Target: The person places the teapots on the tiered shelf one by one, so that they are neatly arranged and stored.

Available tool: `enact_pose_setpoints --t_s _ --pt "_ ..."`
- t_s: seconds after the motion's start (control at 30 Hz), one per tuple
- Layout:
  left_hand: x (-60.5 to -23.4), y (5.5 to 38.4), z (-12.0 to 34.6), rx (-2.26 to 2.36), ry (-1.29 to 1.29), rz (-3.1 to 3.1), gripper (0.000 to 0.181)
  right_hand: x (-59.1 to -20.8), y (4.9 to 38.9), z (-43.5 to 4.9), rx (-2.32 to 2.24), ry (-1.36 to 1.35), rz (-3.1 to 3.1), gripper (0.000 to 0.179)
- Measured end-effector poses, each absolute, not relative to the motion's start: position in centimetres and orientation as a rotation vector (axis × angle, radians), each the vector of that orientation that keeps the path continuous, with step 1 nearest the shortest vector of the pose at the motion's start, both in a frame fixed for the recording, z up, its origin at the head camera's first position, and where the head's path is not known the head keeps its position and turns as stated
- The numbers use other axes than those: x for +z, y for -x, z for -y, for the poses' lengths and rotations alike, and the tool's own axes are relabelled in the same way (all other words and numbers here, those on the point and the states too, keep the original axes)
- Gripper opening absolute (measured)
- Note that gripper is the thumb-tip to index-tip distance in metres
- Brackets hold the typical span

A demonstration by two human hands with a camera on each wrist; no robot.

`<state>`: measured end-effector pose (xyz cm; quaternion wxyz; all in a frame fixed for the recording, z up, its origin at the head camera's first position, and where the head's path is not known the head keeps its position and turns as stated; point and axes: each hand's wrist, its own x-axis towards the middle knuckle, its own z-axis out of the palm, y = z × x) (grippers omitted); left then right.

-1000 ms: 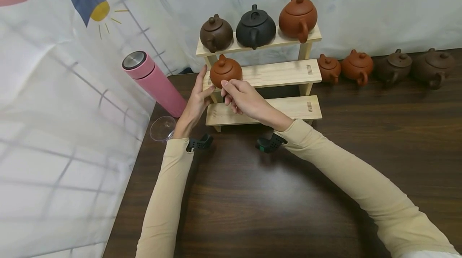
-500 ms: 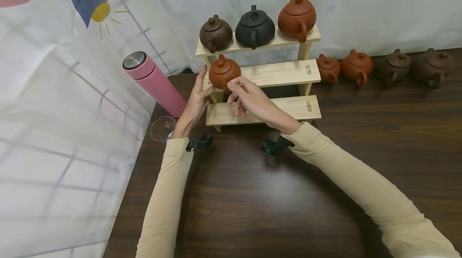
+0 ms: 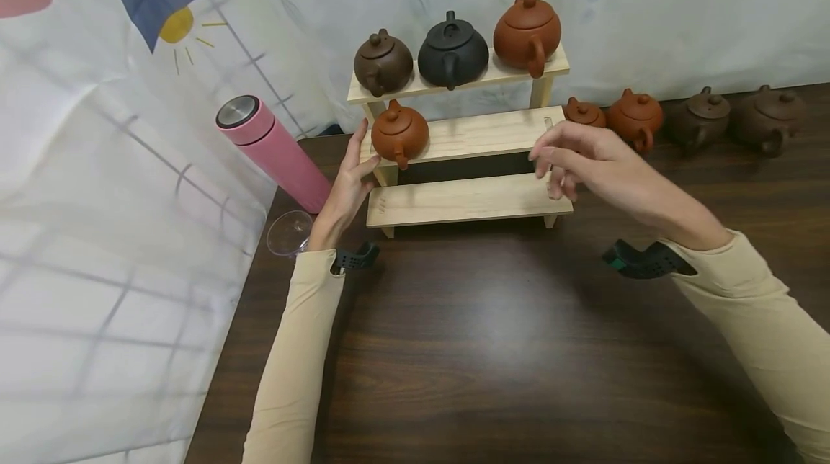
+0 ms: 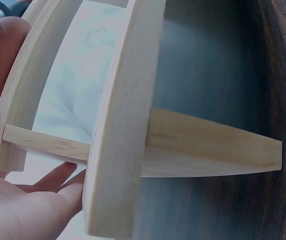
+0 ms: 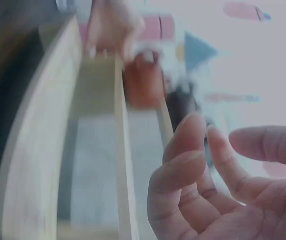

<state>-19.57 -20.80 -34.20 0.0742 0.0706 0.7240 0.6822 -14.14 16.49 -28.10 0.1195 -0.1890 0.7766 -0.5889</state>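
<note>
My left hand (image 3: 344, 194) holds the left end of the wooden tiered rack (image 3: 467, 199); in the left wrist view its thumb lies at the end of a board, with other fingers behind the rack's end. Close to that thumb, a small orange-brown teapot (image 3: 400, 134) stands on the left of the middle tier, handle toward me. My right hand (image 3: 599, 158) hovers over the rack's right end, fingers loosely bent and holding nothing. In the right wrist view that hand (image 5: 233, 185) shows a gap between thumb and fingers, while the orange-brown teapot (image 5: 144, 82) appears blurred beyond.
On the top tier stand a brown teapot (image 3: 384, 64), a black teapot (image 3: 453, 53) and a larger orange-brown teapot (image 3: 527, 33). Several teapots line the table right of the rack, including a dark brown one (image 3: 768, 118). A pink flask (image 3: 282, 158) and clear glass dish (image 3: 288, 233) stand left.
My right hand has let go of the small orange-brown teapot's handle and moved right, to the rack's right end. The teapot stays on the middle tier. My left hand keeps its place.
</note>
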Motion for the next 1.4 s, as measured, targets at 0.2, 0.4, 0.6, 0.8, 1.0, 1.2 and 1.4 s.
enact_pose_setpoints --t_s 0.2,0.4,0.6,0.8,1.0,1.2,1.4 --pt "-34.2 19.7 21.0 2.044 -0.225 -2.179 0.075 -30.0 15.9 -23.0 -1.755 0.38 -2.375 0.023" --pt "-34.2 19.7 21.0 2.036 -0.231 -2.178 0.076 -33.5 18.0 -25.4 -1.642 0.109 -2.399 0.037" --pt "-34.3 19.7 20.9 2.023 -0.239 -2.176 0.076 -35.6 19.3 -25.0 -1.488 0.043 -2.33 0.069" --pt "-34.3 19.6 20.9 2.024 -0.241 -2.175 0.075 -36.4 20.1 -24.0 -1.545 -0.013 -2.283 0.068" --pt "-34.3 19.6 21.0 2.019 -0.245 -2.179 0.074 -37.1 20.9 -23.2 -1.679 -0.037 -2.168 0.049" --pt "-34.3 19.6 21.0 2.017 -0.241 -2.184 0.074 -37.8 21.6 -22.7 -1.837 -0.041 -2.025 0.042" --pt "-34.2 19.4 20.9 2.019 -0.239 -2.176 0.075 -38.4 21.8 -22.4 -1.949 -0.057 -1.964 0.04"
